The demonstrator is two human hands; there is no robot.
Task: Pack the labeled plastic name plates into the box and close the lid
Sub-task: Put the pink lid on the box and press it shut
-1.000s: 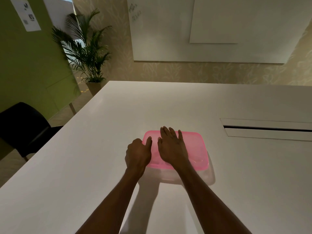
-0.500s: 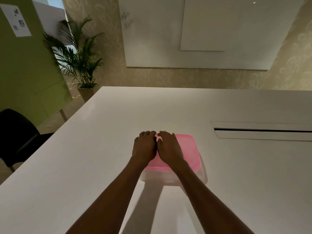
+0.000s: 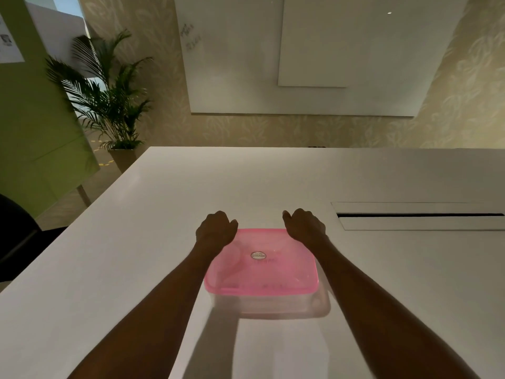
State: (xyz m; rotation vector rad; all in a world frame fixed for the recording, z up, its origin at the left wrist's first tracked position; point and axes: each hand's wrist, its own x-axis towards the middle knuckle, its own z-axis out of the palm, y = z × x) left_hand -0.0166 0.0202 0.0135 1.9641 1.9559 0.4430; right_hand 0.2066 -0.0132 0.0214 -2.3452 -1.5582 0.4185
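Note:
A clear plastic box (image 3: 270, 305) stands on the white table (image 3: 136, 269) with its pink lid (image 3: 262, 272) on top; a small oval sticker marks the lid's middle. My left hand (image 3: 216, 228) is curled over the lid's far left corner. My right hand (image 3: 304, 227) is curled over the far right corner. Both press on the lid's far edge with fingers bent. The name plates are not visible through the lid.
A long cable slot (image 3: 418, 216) is set into the table to the right of the box. A black chair (image 3: 16, 236) stands at the left edge. A potted palm (image 3: 109, 105) and a whiteboard (image 3: 314, 56) are beyond the table.
My hands were side by side on the lid's left part; they have spread apart to the two far corners. The view has shifted closer over the box.

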